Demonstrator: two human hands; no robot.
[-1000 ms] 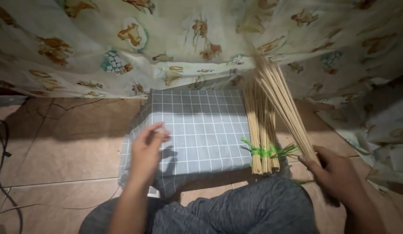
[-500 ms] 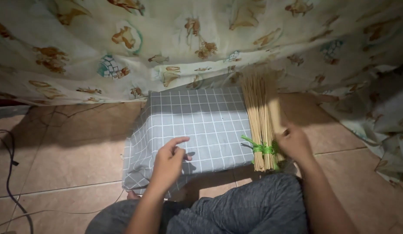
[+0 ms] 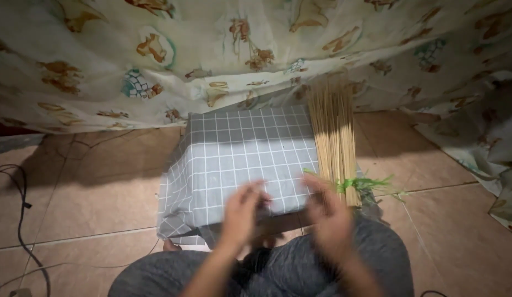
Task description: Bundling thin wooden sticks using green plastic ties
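A bundle of thin pale sticks lies along the right edge of a low box covered in grey checked cloth. Green string ties the bundle near its close end, with loose green strands trailing to the right. My left hand hovers over the front edge of the cloth, blurred, fingers apart and holding nothing. My right hand is just left of the bundle's near end, also blurred, fingers stretched out and holding nothing. The two hands are close together above my grey-clad knees.
A pale patterned curtain hangs behind the box and drapes down at the right. The floor is brown tile. A dark cable runs along the floor at the far left.
My right hand swung the loose sticks down onto the tied bundle, let go and moved left. My left hand moved right, so both hands now meet at the box's front edge.
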